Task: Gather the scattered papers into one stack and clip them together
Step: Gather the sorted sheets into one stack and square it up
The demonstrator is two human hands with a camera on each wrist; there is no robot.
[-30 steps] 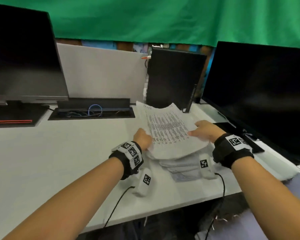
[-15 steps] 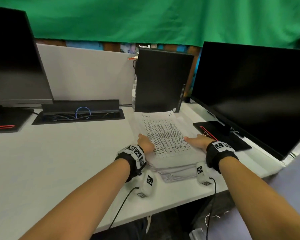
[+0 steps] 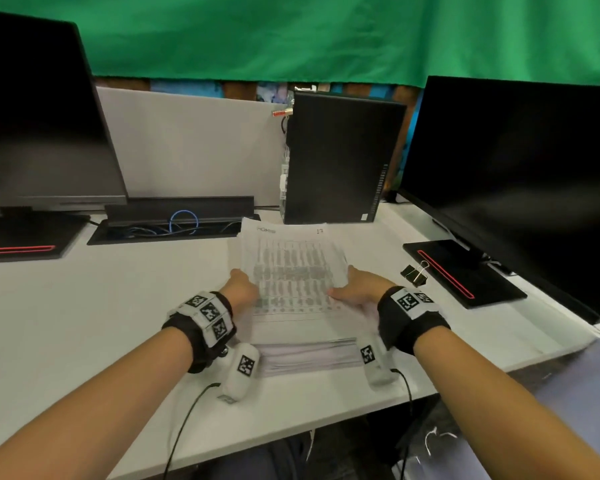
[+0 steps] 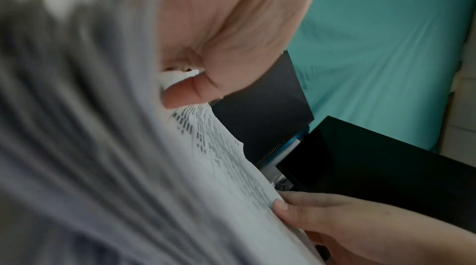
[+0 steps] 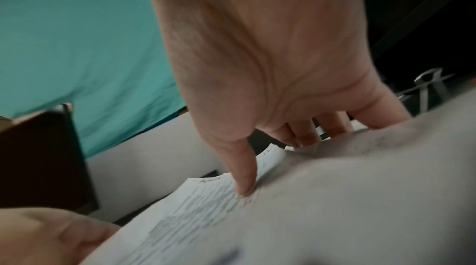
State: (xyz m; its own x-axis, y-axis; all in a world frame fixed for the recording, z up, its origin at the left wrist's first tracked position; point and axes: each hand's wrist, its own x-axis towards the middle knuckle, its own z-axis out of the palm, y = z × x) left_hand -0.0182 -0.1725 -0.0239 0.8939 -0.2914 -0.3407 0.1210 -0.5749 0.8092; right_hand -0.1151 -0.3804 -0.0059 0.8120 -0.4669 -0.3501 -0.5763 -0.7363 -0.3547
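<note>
Both forearms extend forward, wrists banded. Left hand (image 3: 240, 289) grips the left edge of the paper stack (image 3: 291, 278), thumb on top. Right hand (image 3: 359, 289) grips the right edge, thumb on the top sheet, fingers curled beneath.

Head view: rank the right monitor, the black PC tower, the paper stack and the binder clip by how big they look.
1. right monitor
2. black PC tower
3. paper stack, nearer the camera, so unsure against the tower
4. binder clip
</note>
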